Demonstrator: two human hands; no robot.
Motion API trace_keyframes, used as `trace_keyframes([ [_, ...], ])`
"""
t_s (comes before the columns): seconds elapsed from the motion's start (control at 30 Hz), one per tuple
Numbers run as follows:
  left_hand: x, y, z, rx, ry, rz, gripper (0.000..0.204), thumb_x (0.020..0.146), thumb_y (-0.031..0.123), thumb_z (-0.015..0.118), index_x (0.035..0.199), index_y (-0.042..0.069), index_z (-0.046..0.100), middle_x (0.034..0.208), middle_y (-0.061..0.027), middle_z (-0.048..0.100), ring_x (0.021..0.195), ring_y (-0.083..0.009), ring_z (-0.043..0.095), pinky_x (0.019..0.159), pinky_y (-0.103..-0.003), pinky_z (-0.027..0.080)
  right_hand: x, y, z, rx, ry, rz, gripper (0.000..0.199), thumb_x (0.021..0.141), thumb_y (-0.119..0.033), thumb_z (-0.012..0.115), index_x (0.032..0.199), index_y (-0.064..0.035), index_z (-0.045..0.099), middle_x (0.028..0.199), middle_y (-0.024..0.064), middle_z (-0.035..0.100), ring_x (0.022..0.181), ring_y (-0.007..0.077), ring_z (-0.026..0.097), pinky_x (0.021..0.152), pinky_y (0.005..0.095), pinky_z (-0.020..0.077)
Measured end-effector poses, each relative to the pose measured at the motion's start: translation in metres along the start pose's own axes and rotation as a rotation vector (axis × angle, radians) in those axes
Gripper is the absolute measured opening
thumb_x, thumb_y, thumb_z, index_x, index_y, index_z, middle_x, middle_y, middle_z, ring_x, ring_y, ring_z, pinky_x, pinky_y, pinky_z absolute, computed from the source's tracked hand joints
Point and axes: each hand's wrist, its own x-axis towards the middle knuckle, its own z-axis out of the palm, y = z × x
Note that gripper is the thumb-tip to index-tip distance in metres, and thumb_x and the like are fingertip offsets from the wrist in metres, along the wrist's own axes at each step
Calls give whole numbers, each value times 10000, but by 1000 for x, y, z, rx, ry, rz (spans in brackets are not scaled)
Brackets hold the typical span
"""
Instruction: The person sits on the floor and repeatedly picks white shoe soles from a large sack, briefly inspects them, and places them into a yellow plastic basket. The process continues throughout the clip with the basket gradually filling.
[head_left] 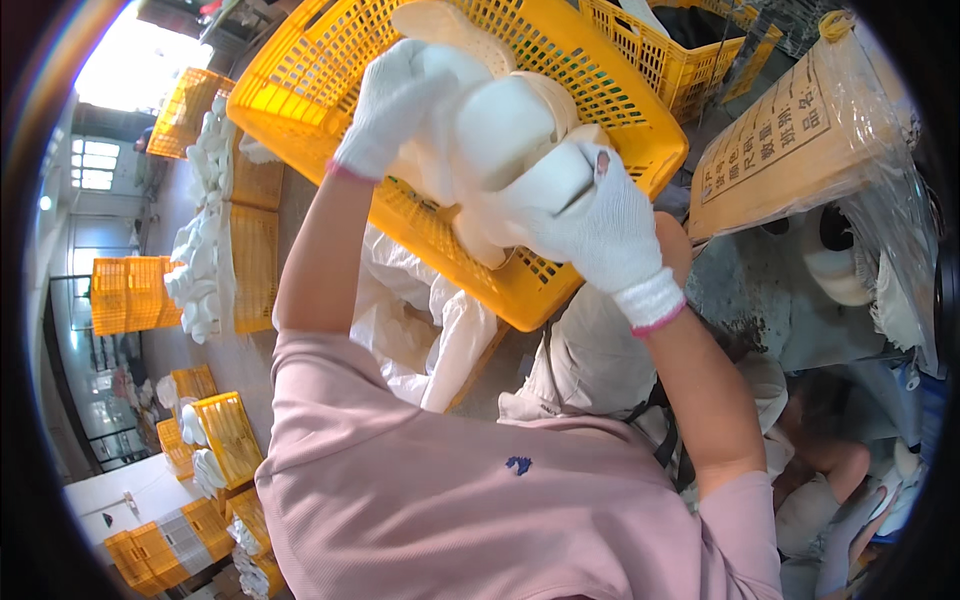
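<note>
A yellow plastic crate (640, 120) with perforated walls stands before me, tilted in the view. It holds several white and cream pieces that look like shoe soles, with a flat, dotted sole (455, 28) at the far rim. My left hand (405, 105), in a white knit glove with a pink cuff edge, curls round a white shoe piece at the crate's left; its fingertips are blurred. My right hand (605, 225), gloved alike, grips a white shoe piece (550, 180) at the crate's near right. A rounded white piece (505, 120) lies between the hands.
A second yellow crate (665, 60) with dark contents stands at the far right. Beside it is a brown, plastic-wrapped carton (770, 140). White plastic sheeting (420, 325) lies under the near crate. Yellow crates (135, 295) and heaped white pieces (200, 240) stand left. A person's arm (835, 465) shows lower right.
</note>
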Motion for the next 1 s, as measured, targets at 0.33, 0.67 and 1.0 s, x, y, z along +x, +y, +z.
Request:
trace_keyframes([
  [0.33,-57,-35,45,155,0,7,654,937,269,754,1521,46,559,1227,-192,735,1064,-307,731,962,-383,573,-14,26,-8,75,70,22,971,620,-388,965,1396,38,565,1296,250,667,1213,351,675,1045,411,536],
  [0.67,-109,-22,145,211,-1,344,377,923,392,788,1111,68,747,932,-134,761,854,-334,726,790,-423,578,-56,36,29,-190,22,-147,922,707,-358,896,1455,-15,480,1340,259,578,1261,424,568,1055,488,508],
  [1.0,14,-28,190,539,-605,593,293,916,276,769,1101,49,778,1117,-140,759,1104,-276,715,928,-397,576,-55,58,61,-736,-335,-376,513,860,-395,776,1292,-139,671,1487,197,514,1331,374,486,1111,655,369],
])
